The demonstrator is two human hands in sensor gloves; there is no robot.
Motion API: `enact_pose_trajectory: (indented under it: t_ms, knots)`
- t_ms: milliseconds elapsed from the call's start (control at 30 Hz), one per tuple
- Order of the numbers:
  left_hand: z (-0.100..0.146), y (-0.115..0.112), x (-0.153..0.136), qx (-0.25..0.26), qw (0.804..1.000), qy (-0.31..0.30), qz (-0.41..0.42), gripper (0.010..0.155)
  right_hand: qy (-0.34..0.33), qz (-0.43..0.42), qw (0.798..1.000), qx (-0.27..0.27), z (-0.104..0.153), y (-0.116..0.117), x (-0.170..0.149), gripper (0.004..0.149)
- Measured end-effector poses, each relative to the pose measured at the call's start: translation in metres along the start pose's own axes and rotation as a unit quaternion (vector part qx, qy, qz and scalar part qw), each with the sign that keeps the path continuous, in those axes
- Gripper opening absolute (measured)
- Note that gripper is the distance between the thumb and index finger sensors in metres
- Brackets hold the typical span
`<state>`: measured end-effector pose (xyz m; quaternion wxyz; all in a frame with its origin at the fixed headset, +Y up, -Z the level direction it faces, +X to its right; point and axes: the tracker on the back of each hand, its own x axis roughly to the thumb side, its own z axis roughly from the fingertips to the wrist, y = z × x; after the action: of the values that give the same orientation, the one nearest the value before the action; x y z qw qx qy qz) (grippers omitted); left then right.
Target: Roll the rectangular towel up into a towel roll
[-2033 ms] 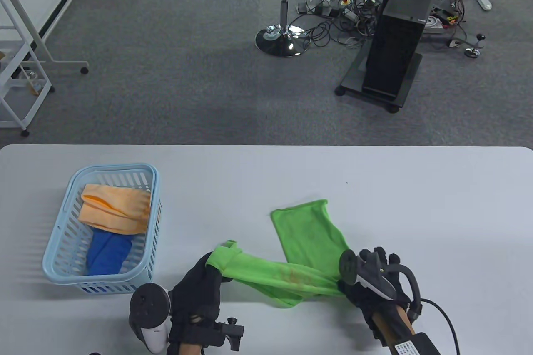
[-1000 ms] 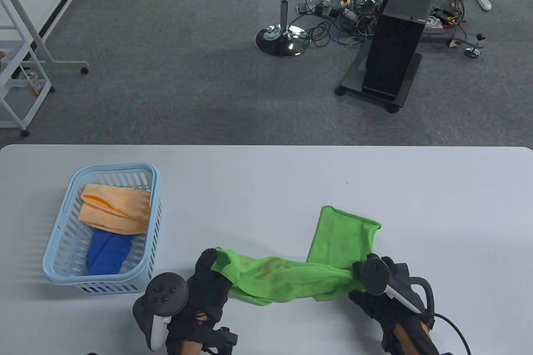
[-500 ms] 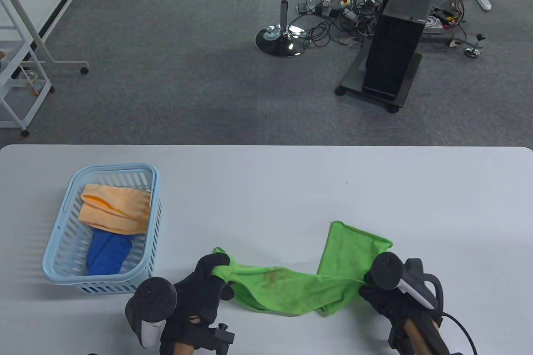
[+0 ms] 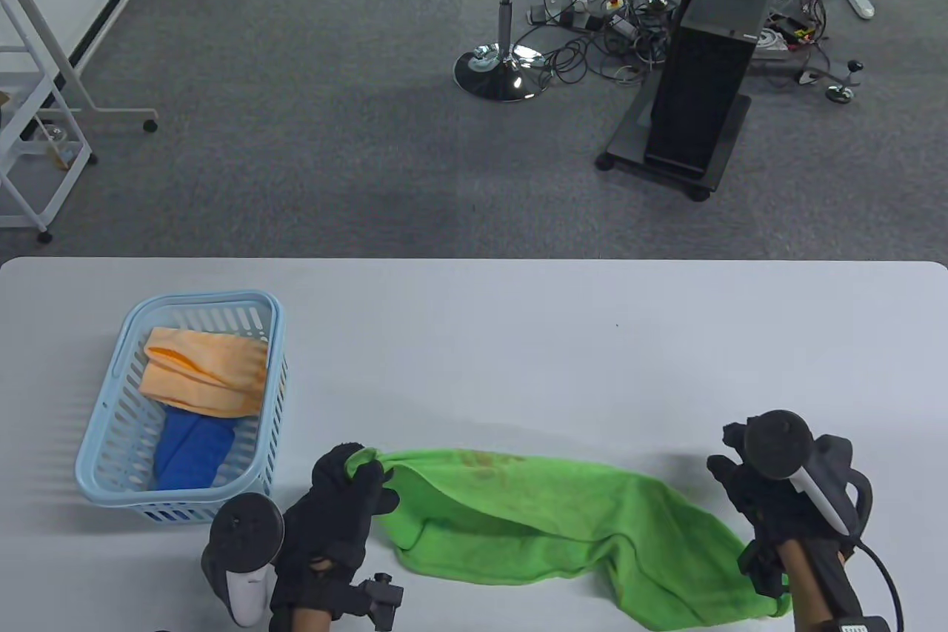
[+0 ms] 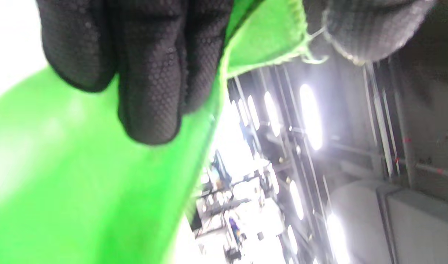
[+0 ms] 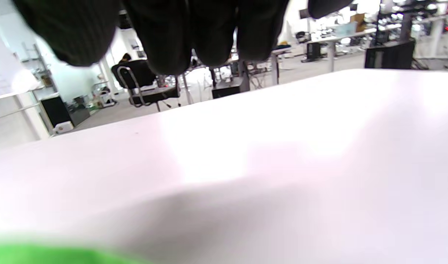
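Observation:
A bright green towel (image 4: 548,513) lies bunched in a long band along the table's front edge. My left hand (image 4: 355,473) pinches its left corner; in the left wrist view my fingers (image 5: 150,73) and thumb hold the green cloth (image 5: 81,190) between them. My right hand (image 4: 740,476) is raised above the table beside the towel's right end and holds nothing. In the right wrist view my fingers (image 6: 172,36) hang free over the bare table, and only a strip of the towel (image 6: 44,255) shows at the bottom left.
A light blue plastic basket (image 4: 270,395) stands at the left of the white table (image 4: 518,336). It holds an orange towel (image 4: 207,373) and a blue one (image 4: 189,450). Beyond the far edge are carpet, an office chair and a black stand.
My right hand let go of the towel's right end and moved right and up. The folded-back flap dropped, so the towel now lies as one long band. My left hand shifted slightly left.

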<state>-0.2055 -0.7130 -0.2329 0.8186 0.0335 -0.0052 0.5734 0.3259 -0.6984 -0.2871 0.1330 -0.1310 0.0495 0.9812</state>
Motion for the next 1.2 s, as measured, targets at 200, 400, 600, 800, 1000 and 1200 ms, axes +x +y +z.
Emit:
enact_pose_trajectory:
  t_ms: [200, 400, 600, 800, 1000, 1200]
  knots:
    - [-0.009, -0.018, 0.000, -0.086, 0.995, 0.025, -0.049, 0.083, -0.057, 0.001, 0.993, 0.102, 0.018, 0.022, 0.006, 0.047]
    - [-0.007, -0.013, -0.004, 0.028, 0.991, 0.043, -0.125, 0.054, -0.072, 0.208, 0.933, 0.286, 0.039, 0.077, 0.035, 0.066]
    - [0.000, -0.002, 0.005, 0.086, 0.987, 0.031, -0.131, 0.044, -0.070, 0.296, 0.937, 0.170, 0.036, 0.091, 0.045, 0.061]
    - [0.001, 0.000, 0.006, 0.088, 0.989, 0.015, -0.116, 0.039, -0.008, 0.192, 0.980, 0.061, 0.011, 0.052, 0.025, 0.044]
    - [0.002, -0.001, 0.008, 0.101, 0.989, 0.002, -0.110, 0.046, 0.018, 0.172, 0.985, -0.009, 0.004, -0.016, 0.041, 0.043]
    - [0.001, -0.006, 0.004, 0.063, 0.995, -0.023, -0.070, 0.083, -0.076, 0.034, 0.991, -0.108, -0.001, -0.044, 0.088, 0.047]
